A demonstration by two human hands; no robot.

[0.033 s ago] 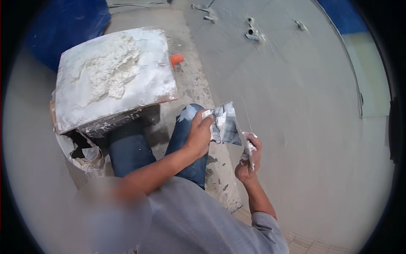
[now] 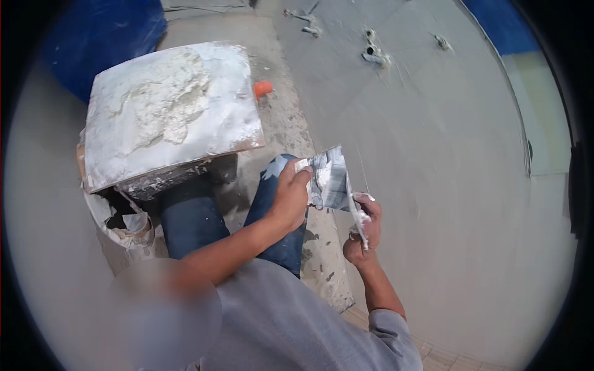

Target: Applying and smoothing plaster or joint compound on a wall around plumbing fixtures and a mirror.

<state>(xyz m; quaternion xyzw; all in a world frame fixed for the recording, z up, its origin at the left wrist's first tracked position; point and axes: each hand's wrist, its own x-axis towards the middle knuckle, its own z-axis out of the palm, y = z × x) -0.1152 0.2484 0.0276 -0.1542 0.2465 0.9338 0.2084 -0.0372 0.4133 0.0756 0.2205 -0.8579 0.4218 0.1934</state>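
Note:
My left hand point(image 2: 288, 198) is closed on a wide metal putty blade point(image 2: 334, 173) smeared with white paste, held above my right knee. Just to the right, my right hand point(image 2: 365, 238) grips a second, paste-covered scraper point(image 2: 359, 219), turned edge-on so that its handle is mostly hidden, against or very near the first blade. A square board point(image 2: 232, 80) at upper left carries a thick heap of white paste point(image 2: 170, 102).
An orange object point(image 2: 263, 89) sticks out beside the board. A torn, crusted bucket or sack point(image 2: 102, 216) stands below it. A blue sheet point(image 2: 102, 40) lies behind. At right is a grey plastered wall point(image 2: 445, 154) with pipe stubs point(image 2: 374, 57) and a blue band point(image 2: 498, 25).
The right hand's scraper has shifted slightly against the left one's blade. The surroundings sit a little lower and further right in the picture.

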